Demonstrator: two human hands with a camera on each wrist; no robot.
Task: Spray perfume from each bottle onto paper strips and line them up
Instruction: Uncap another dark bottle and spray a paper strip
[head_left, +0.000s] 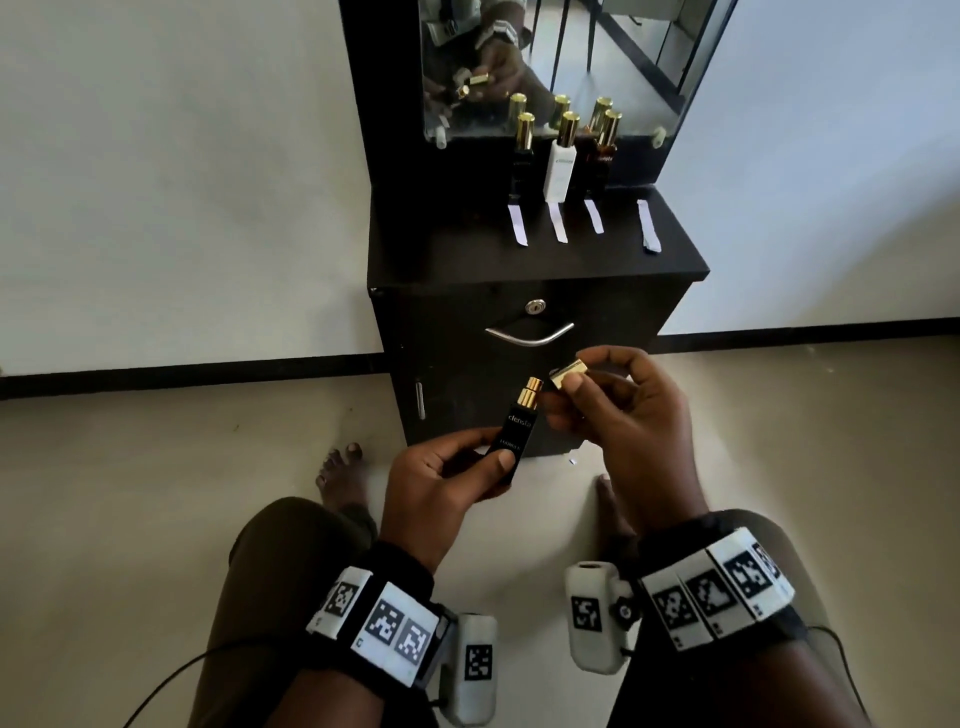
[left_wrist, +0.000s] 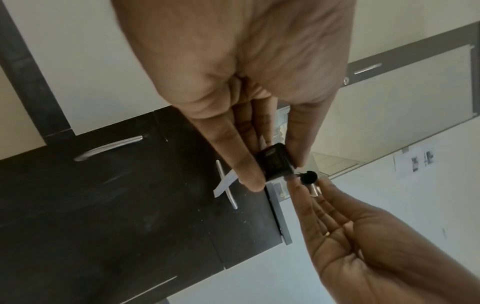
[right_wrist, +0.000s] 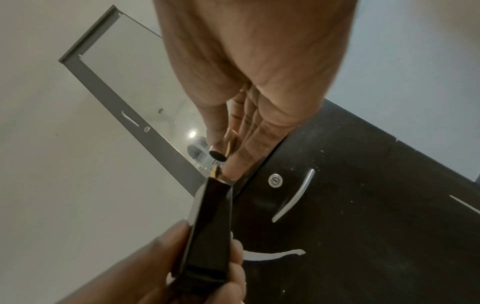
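My left hand (head_left: 485, 460) grips a black perfume bottle (head_left: 511, 436) low in front of the cabinet, its gold sprayer (head_left: 531, 395) bare. Just right of the sprayer, my right hand (head_left: 576, 371) pinches the gold cap (head_left: 569, 375). In the left wrist view the bottle (left_wrist: 275, 163) shows base-on, with a white paper strip (left_wrist: 226, 184) sticking out from under my fingers. In the right wrist view the cap (right_wrist: 218, 155) sits just above the bottle (right_wrist: 210, 226). Several paper strips (head_left: 558, 222) lie in a row on the cabinet top.
Three capped bottles, black (head_left: 522, 156), white (head_left: 561, 166) and dark brown (head_left: 597, 156), stand at the back of the black cabinet (head_left: 467, 260) under a mirror (head_left: 571, 52). The rightmost strip (head_left: 648, 226) has no bottle behind it. My bare feet rest on the floor.
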